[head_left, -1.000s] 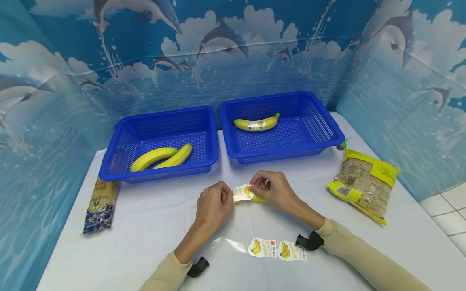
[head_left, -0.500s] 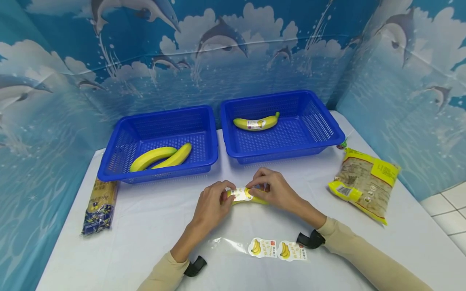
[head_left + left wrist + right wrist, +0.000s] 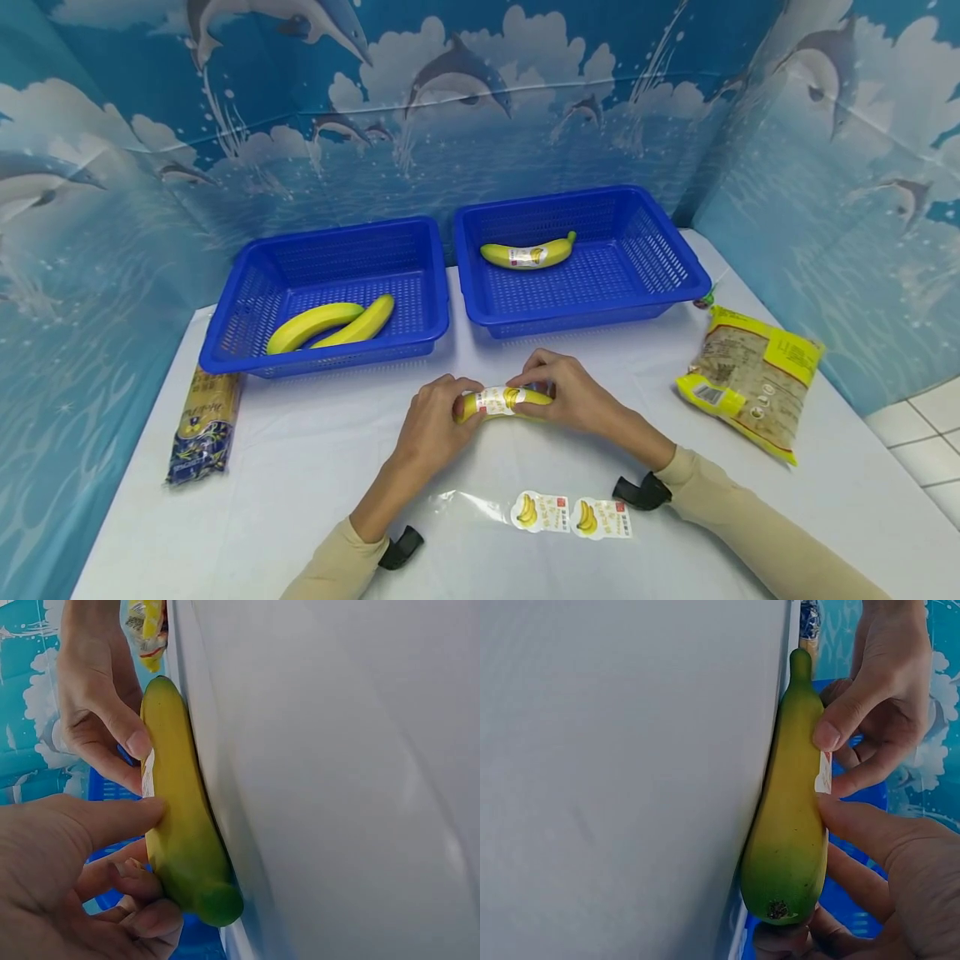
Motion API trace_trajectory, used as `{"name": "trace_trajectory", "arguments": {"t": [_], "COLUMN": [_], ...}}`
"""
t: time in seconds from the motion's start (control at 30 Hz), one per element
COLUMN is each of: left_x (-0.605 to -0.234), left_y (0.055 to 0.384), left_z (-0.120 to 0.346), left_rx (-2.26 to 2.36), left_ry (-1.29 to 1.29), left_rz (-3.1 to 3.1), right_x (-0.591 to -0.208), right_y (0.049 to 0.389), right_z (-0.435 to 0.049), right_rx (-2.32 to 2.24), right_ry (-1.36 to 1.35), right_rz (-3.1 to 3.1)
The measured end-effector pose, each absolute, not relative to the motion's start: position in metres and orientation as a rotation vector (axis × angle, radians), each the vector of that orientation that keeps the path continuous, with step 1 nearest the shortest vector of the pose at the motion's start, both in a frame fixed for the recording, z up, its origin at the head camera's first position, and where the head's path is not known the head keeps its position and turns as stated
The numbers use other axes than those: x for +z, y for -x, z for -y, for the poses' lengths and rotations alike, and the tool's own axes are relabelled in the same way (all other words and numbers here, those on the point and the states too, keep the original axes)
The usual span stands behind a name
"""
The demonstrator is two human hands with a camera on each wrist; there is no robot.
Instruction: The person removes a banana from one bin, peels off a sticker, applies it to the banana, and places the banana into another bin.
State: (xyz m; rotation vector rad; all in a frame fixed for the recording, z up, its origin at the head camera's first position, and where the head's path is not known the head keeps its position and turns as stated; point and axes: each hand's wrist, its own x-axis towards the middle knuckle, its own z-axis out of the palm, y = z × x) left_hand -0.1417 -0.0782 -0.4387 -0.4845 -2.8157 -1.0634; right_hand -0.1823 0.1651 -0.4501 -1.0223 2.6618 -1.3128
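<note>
A yellow banana with green ends lies sideways on the white table between both hands. On its upper side sits a white label printed with bananas. My left hand grips the stem end, thumb on the near side and fingers over the far side, as the left wrist view of the banana shows. At the other end my right hand holds it likewise, thumb close to the label's edge. In the right wrist view, a corner of the label stands slightly off the peel.
Two banana labels lie on a clear strip in front. Behind stand a blue basket with two bananas and another blue basket with one labelled banana. A pasta packet lies left, a yellow bag right.
The label, earlier held at both ends over the banana, now lies along its curve. My left fingers have shifted off the label onto the banana's end; my right hand stays near the label's right edge.
</note>
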Motion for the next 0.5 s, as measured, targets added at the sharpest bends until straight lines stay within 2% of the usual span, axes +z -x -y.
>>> {"name": "trace_trajectory", "arguments": {"t": [0.5], "left_x": [-0.4302], "left_y": [0.1403], "left_z": [0.0818], "left_rx": [-0.893], "left_ry": [0.46], "left_rz": [2.949], "right_x": [-0.4458], "right_y": [0.1786], "right_z": [-0.1684], "right_rx": [-1.222], "right_ry": [1.024], "right_rz": [-2.656]}}
